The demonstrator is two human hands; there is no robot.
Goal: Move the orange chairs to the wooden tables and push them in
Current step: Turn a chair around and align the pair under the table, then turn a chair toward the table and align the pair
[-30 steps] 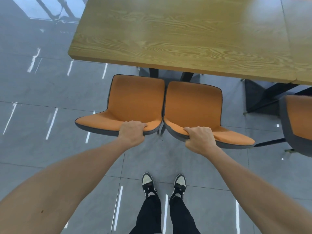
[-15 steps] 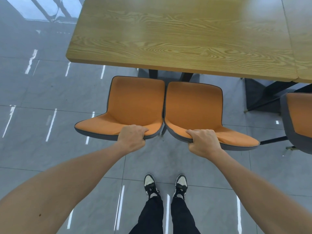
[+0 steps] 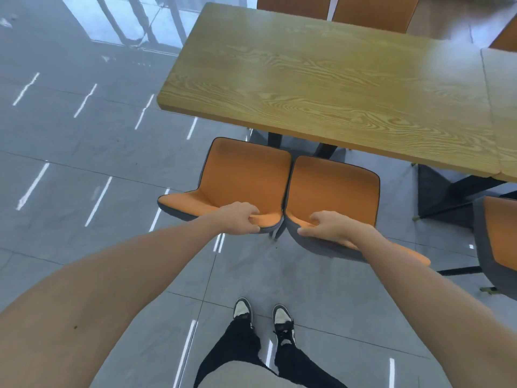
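Note:
Two orange chairs with grey shells stand side by side on the floor, facing the wooden table. My left hand grips the top edge of the left orange chair's backrest. On the right orange chair, my right hand rests over the backrest's top edge with the fingers loosened and partly spread. Both seats sit just short of the table's near edge, their fronts close to the black table legs.
A third orange chair stands at the right edge beside a second table. More orange chair backs show beyond the table's far side. Grey tiled floor lies open to the left. My feet stand behind the chairs.
The view has swung right and back, showing more of the table's far side. My right hand's fingers have loosened on its chair's backrest. The chairs stay side by side at the table.

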